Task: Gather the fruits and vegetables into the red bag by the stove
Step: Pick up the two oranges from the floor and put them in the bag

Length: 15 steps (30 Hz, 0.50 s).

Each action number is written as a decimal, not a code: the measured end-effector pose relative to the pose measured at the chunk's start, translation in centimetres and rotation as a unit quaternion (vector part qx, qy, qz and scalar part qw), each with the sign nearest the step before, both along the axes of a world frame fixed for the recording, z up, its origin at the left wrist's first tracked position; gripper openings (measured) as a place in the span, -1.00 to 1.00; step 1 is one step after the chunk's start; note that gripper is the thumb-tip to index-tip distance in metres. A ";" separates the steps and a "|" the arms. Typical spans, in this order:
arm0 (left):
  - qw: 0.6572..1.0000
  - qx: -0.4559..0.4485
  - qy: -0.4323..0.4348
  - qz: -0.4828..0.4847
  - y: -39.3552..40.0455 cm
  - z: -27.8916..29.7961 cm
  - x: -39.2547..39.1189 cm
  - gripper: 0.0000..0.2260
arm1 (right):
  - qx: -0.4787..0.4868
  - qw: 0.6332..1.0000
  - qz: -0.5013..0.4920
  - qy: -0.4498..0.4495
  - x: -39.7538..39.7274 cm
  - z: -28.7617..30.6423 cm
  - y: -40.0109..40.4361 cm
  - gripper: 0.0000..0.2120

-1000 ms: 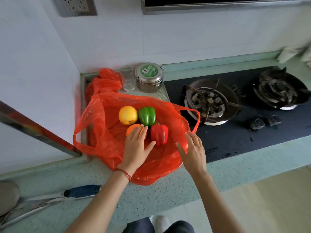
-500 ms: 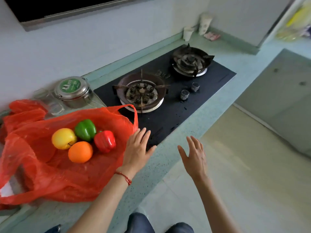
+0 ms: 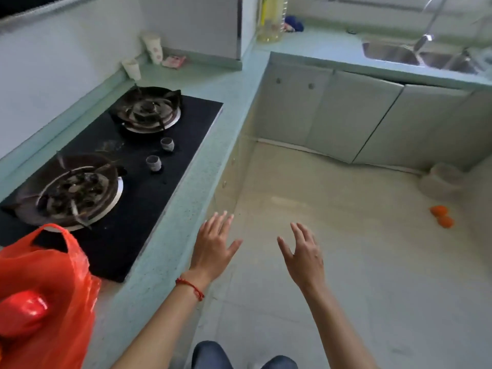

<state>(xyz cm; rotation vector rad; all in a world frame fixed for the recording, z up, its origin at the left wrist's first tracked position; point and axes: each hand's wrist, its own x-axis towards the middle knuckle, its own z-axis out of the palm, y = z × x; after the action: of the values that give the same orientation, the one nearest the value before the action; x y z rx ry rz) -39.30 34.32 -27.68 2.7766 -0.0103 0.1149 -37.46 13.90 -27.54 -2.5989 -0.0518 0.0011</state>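
Note:
The red plastic bag (image 3: 53,267) lies on the counter at the lower left, beside the stove (image 3: 127,166), one handle loop standing up. A red bell pepper (image 3: 22,314) shows inside it; the rest of its contents are out of frame. Two orange fruits (image 3: 442,216) lie on the floor at the far right. My left hand (image 3: 214,249) hovers over the counter's front edge, fingers spread, holding nothing. My right hand (image 3: 303,255) hovers over the floor, also spread and empty.
The green counter (image 3: 186,198) turns a corner toward a steel sink (image 3: 399,53) with a tap at the upper right. Paper cups (image 3: 153,47) stand by the wall behind the stove, an oil bottle (image 3: 271,22) farther back. A pale bowl-like object (image 3: 442,179) sits on the floor near the cabinets.
My view has swung right, away from the bag toward the floor and sink. Both hands left the bag and now hover spread in the air; the orange fruits on the floor have come into sight.

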 end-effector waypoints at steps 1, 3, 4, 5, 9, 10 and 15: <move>1.000 -0.005 0.002 -0.016 -1.4 0.1 0.6 -0.39 | -0.002 1.000 -0.016 0.000 -0.1 0.0 -1.5 -0.48; 0.999 -0.009 0.002 -0.048 -4.2 0.2 1.7 -0.42 | -0.003 0.999 -0.050 0.005 -0.4 0.1 -4.3 -0.49; 0.998 -0.009 0.002 -0.064 -5.5 0.3 2.2 -0.42 | -0.004 0.998 -0.066 0.007 -0.6 0.1 -5.6 -0.49; 0.997 -0.011 0.004 -0.079 -6.9 0.5 2.7 -0.42 | -0.004 0.997 -0.080 0.008 -0.8 0.0 -6.9 -0.49; 0.990 0.000 0.013 -0.139 -11.8 0.8 4.1 -0.38 | -0.004 0.990 -0.140 0.010 -1.9 0.0 -11.7 -0.49; 0.988 -0.002 0.016 -0.155 -13.0 0.9 4.4 -0.37 | -0.005 0.988 -0.157 0.009 -2.3 0.1 -12.7 -0.49; 0.972 0.013 0.015 -0.232 -17.5 0.7 5.5 -0.40 | -0.016 0.972 -0.232 0.019 -4.2 0.5 -16.6 -0.48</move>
<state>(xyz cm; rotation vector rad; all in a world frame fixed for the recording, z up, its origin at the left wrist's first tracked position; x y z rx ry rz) -33.76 16.84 -26.97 2.7191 -0.6513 -0.0498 -41.67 -2.72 -27.07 -2.5800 0.5737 -0.1172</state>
